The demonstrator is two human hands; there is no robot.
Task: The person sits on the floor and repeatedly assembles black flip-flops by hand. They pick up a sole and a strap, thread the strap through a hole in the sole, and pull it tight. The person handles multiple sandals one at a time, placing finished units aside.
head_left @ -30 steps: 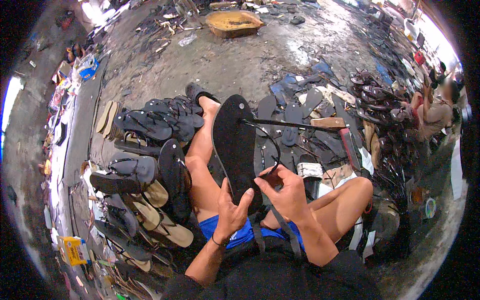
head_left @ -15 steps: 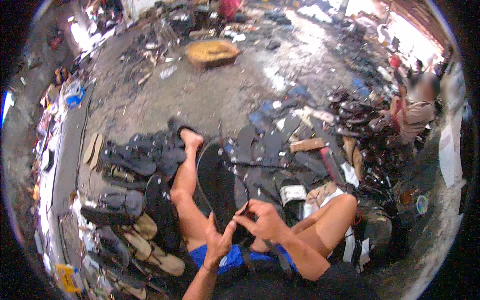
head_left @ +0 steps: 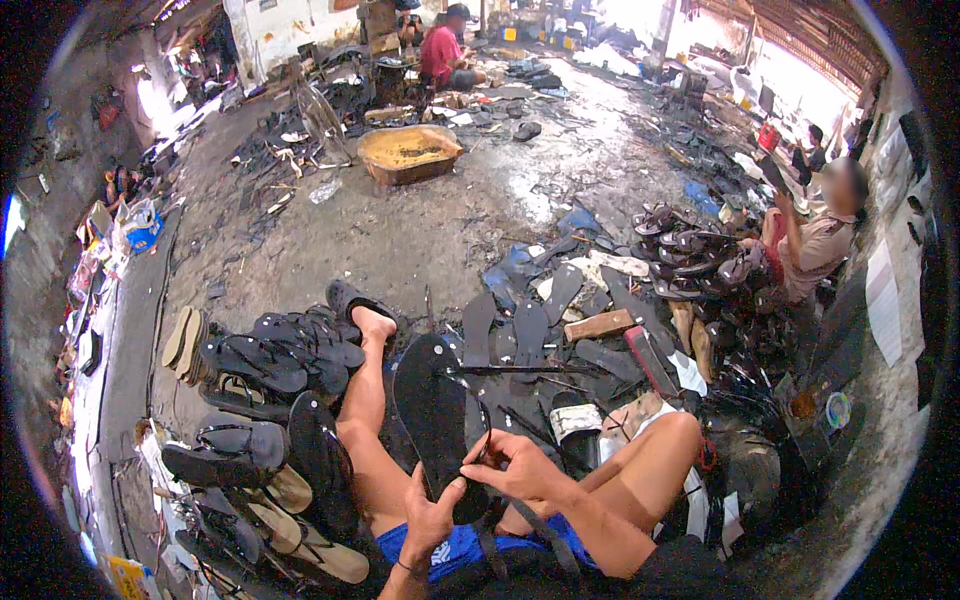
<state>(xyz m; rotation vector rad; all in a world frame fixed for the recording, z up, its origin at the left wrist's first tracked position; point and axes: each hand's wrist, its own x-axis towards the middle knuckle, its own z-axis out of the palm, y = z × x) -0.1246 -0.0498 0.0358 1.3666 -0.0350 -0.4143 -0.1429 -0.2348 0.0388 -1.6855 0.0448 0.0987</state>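
Sole (head_left: 432, 415) of black rubber, long and flat, propped over the lap and leaning up and away between the bare legs. Left hand (head_left: 432, 515) clasped round its near end, thumb on the upper face, fingers wrapped behind. Right hand (head_left: 518, 468) just beside, pinched tight on a thin black strap (head_left: 478, 445) at the sole's near right edge; finger and thumb closed, nothing else in hold. Left leg stretched out along the floor, foot (head_left: 372, 322) resting by a heap of black sandals (head_left: 290, 350). More finished sandals (head_left: 240, 455), black and tan, stacked to the left. Loose cut soles (head_left: 530, 330) and a wooden block (head_left: 600, 324) scattered ahead on the wet concrete. Yellow-brown tub (head_left: 408, 152) farther off. Seated person (head_left: 810, 250) at right beside another sandal pile; second person in red (head_left: 442, 52) at the far end.
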